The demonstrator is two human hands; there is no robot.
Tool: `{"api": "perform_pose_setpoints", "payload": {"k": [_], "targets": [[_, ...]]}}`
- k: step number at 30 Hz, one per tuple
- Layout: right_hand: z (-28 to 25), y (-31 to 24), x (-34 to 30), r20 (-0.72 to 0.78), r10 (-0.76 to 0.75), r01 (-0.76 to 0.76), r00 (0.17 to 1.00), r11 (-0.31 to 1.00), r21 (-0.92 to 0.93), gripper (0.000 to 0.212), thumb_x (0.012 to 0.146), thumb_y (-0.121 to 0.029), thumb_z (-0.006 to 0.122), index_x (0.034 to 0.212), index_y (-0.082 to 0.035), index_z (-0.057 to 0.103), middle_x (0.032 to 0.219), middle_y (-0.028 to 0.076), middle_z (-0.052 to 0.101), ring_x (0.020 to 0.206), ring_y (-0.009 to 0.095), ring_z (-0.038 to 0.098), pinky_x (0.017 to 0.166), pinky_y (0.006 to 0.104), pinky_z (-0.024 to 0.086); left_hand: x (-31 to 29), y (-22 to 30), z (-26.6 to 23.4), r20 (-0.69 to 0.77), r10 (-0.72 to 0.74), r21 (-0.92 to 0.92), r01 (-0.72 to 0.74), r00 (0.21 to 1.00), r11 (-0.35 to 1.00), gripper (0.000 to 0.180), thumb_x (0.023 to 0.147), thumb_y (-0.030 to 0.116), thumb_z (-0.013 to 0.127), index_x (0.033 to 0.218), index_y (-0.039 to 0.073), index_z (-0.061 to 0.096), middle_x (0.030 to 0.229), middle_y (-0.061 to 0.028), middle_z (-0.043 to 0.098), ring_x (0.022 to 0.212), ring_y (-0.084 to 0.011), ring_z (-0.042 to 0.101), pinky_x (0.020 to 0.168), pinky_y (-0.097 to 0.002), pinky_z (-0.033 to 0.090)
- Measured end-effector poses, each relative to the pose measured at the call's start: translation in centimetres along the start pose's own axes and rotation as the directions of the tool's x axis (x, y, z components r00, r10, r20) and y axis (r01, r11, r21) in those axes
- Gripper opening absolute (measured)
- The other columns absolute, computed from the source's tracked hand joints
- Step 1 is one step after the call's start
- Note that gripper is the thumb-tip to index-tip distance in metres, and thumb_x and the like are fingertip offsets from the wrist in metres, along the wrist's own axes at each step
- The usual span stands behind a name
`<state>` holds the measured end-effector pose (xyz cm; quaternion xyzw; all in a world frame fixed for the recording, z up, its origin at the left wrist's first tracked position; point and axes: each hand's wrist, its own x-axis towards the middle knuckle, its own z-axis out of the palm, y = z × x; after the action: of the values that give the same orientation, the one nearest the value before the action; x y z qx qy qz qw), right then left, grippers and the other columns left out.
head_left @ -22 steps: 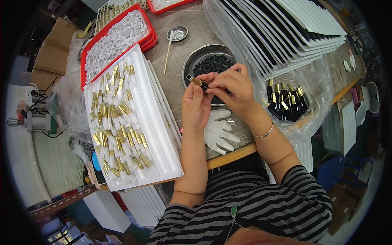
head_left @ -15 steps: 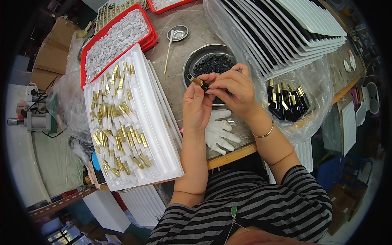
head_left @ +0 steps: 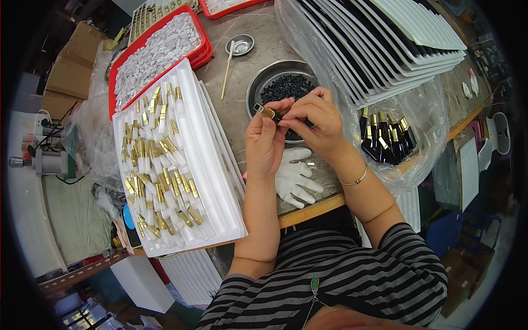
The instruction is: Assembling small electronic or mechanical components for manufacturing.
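My left hand (head_left: 263, 146) holds a small gold-ended, dark tube (head_left: 266, 111) between thumb and fingers, its hollow square gold end pointing away to the left. At the tube's other, dark end, the fingertips of my right hand (head_left: 318, 120) are pinched together. Whatever they grip there is too small and too hidden to make out. Both hands are over the near part of a round metal bowl (head_left: 249, 94) of small black pieces (head_left: 287, 87). Below them on the table lies a white glove (head_left: 294, 177).
Left, white trays (head_left: 201, 148) bear several gold-and-clear tubes (head_left: 159, 148). Behind is a red tray (head_left: 114, 88) of small whitish pieces. A small metal dish (head_left: 242, 46) has a swab stick (head_left: 226, 74) against it. Right are black-and-gold tubes (head_left: 385, 137) on plastic and stacked white trays (head_left: 385, 60).
The tube in my left hand has tipped slightly, its gold end dropping a little toward me. Both hands otherwise stay in nearly the same place.
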<state>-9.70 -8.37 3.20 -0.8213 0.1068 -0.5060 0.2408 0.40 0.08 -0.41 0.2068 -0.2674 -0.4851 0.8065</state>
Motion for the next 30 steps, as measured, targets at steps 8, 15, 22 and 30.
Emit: {"api": "perform_pose_setpoints", "payload": {"k": [8,15,22,30], "targets": [[0.1,-0.2,-0.1,0.072,0.182,-0.191,0.981,0.972,0.134,0.012,0.065,-0.007,0.072,0.070,-0.007,0.061,0.068,0.001,0.057,0.061,0.013,0.051,0.069,0.0274,0.036,0.0,-0.3,-0.4,-0.037,0.039,0.019,-0.039,0.999,0.999,0.029,0.088,0.023,0.054,0.107,0.001,0.056,0.113,-0.0155,0.056,0.109,-0.0244,0.052,0.092,-0.0367,0.043],[0.4,0.0,-0.2,0.117,0.292,-0.314,0.949,0.912,0.264,0.012,0.068,0.003,0.068,0.079,0.001,0.062,0.076,0.005,0.058,0.063,0.010,0.050,0.057,0.0212,0.041,0.1,-0.2,-0.3,-0.064,0.026,0.042,-0.023,0.998,0.999,0.028,0.089,0.023,0.053,0.106,0.000,0.056,0.114,-0.0151,0.056,0.109,-0.0241,0.052,0.092,-0.0372,0.043],[1.0,0.1,-0.9,0.174,0.418,-0.453,0.891,0.809,0.374,0.010,0.071,0.002,0.067,0.082,0.002,0.064,0.078,0.006,0.059,0.066,0.010,0.053,0.060,0.0212,0.043,0.0,-0.3,-0.5,-0.172,-0.025,0.064,0.037,0.985,0.997,0.028,0.090,0.022,0.051,0.108,0.000,0.057,0.117,-0.0151,0.055,0.102,-0.0190,0.055,0.088,-0.0338,0.046],[2.3,1.3,-2.2,0.332,0.636,-0.697,0.697,0.490,0.525,0.004,0.076,-0.001,0.065,0.075,0.002,0.064,0.077,0.003,0.060,0.062,0.007,0.053,0.059,0.0203,0.044,-0.2,-0.6,-1.0,-0.315,-0.087,0.081,0.118,0.945,0.990,0.026,0.092,0.020,0.048,0.105,0.000,0.058,0.108,-0.0124,0.059,0.095,-0.0162,0.058,0.083,-0.0315,0.048]]}}
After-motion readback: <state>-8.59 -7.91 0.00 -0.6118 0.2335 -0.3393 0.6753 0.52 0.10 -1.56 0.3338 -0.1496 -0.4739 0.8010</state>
